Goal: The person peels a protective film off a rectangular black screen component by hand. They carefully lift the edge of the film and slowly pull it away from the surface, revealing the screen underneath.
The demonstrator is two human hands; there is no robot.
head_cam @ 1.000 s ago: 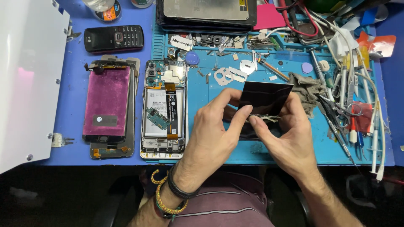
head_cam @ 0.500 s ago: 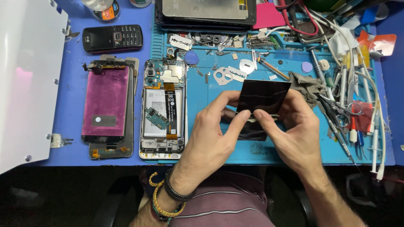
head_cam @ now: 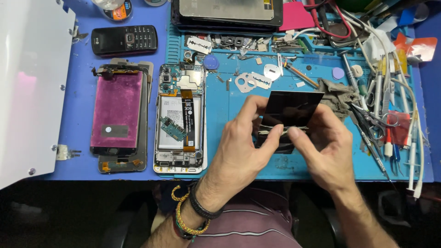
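Both of my hands hold a glossy black phone panel (head_cam: 294, 108) upright over the blue work mat (head_cam: 229, 105). My left hand (head_cam: 243, 147) grips its left edge, thumb and fingers pinched at the lower middle. My right hand (head_cam: 328, 147) holds the right side, its thumb meeting the left thumb at a pale strip across the panel. Left of my hands lies an opened phone (head_cam: 180, 120) with its battery and boards showing. Further left lies a detached screen (head_cam: 117, 110) with a magenta back.
A black keypad phone (head_cam: 124, 40) lies at the back left. A white panel (head_cam: 30, 87) covers the left edge. Razor blades (head_cam: 252, 81), small metal parts, tweezers, screwdrivers (head_cam: 367, 133) and cables crowd the back and right. Dark devices (head_cam: 227, 13) are stacked at the top.
My thumbs have shifted slightly along the pale strip at the panel's lower part. The panel stays held in the same place.
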